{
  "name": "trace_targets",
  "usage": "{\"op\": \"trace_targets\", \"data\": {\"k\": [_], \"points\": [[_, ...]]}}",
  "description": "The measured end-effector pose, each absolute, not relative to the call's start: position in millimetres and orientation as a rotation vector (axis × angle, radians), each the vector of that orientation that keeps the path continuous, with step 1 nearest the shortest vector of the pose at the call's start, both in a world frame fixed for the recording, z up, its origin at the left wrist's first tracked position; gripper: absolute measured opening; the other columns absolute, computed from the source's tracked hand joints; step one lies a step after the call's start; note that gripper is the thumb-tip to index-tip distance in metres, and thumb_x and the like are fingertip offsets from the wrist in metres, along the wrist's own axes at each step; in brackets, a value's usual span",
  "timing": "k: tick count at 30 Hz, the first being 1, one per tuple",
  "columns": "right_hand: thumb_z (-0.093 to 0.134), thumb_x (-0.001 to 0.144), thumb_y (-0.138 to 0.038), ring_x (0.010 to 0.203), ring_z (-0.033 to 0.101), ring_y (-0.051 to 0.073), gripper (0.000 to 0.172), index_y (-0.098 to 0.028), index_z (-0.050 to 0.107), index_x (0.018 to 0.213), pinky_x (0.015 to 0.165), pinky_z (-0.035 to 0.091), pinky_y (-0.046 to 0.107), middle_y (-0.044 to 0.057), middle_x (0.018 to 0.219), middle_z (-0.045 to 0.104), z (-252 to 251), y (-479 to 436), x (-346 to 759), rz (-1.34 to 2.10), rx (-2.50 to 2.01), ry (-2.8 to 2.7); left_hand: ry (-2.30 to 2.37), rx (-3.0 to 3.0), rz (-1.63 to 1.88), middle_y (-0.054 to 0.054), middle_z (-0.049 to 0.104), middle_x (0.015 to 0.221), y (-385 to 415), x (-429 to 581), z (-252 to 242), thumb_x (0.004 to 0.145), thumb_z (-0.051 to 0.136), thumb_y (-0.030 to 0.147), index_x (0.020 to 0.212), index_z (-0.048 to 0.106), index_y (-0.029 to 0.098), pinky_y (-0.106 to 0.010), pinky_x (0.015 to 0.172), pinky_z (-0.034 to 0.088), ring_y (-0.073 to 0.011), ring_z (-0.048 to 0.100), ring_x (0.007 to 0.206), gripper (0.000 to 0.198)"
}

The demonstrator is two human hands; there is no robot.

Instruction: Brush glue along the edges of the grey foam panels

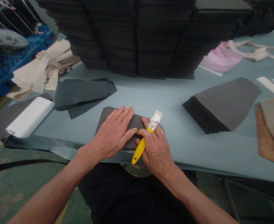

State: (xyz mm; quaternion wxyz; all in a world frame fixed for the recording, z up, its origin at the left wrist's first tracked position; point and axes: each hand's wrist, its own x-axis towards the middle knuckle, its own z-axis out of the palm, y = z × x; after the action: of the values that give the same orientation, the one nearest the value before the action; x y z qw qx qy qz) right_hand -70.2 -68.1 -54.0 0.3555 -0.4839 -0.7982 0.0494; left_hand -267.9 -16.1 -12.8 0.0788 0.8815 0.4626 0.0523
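A dark grey piece of sheet material [137, 122] lies at the table's near edge, partly covered by both hands. My left hand [115, 132] rests flat on it, fingers stretched out and pointing away from me. In my right hand [157, 147] is a paintbrush [140, 150] with a yellow handle and whitish, coated bristles that point up and away. The right fingers curl round the handle while also touching the sheet's right end. The thumb tips of the two hands are close together over the sheet.
Tall stacks of dark sheets [137, 40] stand behind. Dark pieces [83, 91] and a white device [31, 116] lie left, near cream fabric strips [43, 67]. At right are a grey-black stack [227, 102], pink cloth [223, 57] and a brown board [265, 137]. The table [174, 130] is covered in blue-green.
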Motion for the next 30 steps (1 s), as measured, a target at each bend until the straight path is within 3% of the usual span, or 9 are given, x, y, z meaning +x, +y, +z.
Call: {"op": "trace_targets", "data": {"k": [10, 16, 23, 30], "points": [[0.057, 0.103, -0.017, 0.15, 0.056, 0.037, 0.015, -0.02, 0.058, 0.118, 0.119, 0.05, 0.065, 0.029, 0.157, 0.06, -52, -69, -68, 0.173, -1.275, -2.08, 1.639, 2.577, 0.198, -0.024, 0.036, 0.174, -18, -281, -19, 0.107, 0.018, 0.07, 0.164, 0.039, 0.003, -0.061, 0.135, 0.031, -0.0406, 0.031, 0.165, 0.09], [0.059, 0.104, -0.02, 0.152, 0.055, 0.035, 0.017, -0.019, 0.059, 0.12, 0.122, 0.048, 0.062, 0.026, 0.158, 0.06, -51, -69, -70, 0.19, -1.295, -2.053, 1.668, 2.567, 0.27, -0.027, 0.038, 0.173, -16, -281, -22, 0.108, 0.023, 0.066, 0.162, 0.04, 0.0, -0.063, 0.133, 0.031, -0.0422, 0.034, 0.163, 0.087], [0.056, 0.105, -0.023, 0.158, 0.048, 0.033, 0.021, -0.019, 0.059, 0.126, 0.126, 0.044, 0.06, 0.024, 0.164, 0.054, -51, -70, -64, 0.243, -1.314, -2.047, 1.78, 2.498, 0.225, -0.033, 0.033, 0.172, -11, -276, -18, 0.105, 0.029, 0.066, 0.16, 0.041, 0.0, -0.069, 0.129, 0.031, -0.0511, 0.033, 0.161, 0.087], [0.057, 0.105, -0.024, 0.16, 0.045, 0.032, 0.023, -0.021, 0.053, 0.127, 0.123, 0.046, 0.061, 0.027, 0.166, 0.051, -56, -81, -41, 0.17, -1.311, -1.971, 1.806, 2.409, 0.245, -0.031, 0.032, 0.174, -10, -276, -8, 0.107, 0.028, 0.059, 0.162, 0.036, 0.002, -0.072, 0.13, 0.027, -0.0483, 0.029, 0.164, 0.079]]}}
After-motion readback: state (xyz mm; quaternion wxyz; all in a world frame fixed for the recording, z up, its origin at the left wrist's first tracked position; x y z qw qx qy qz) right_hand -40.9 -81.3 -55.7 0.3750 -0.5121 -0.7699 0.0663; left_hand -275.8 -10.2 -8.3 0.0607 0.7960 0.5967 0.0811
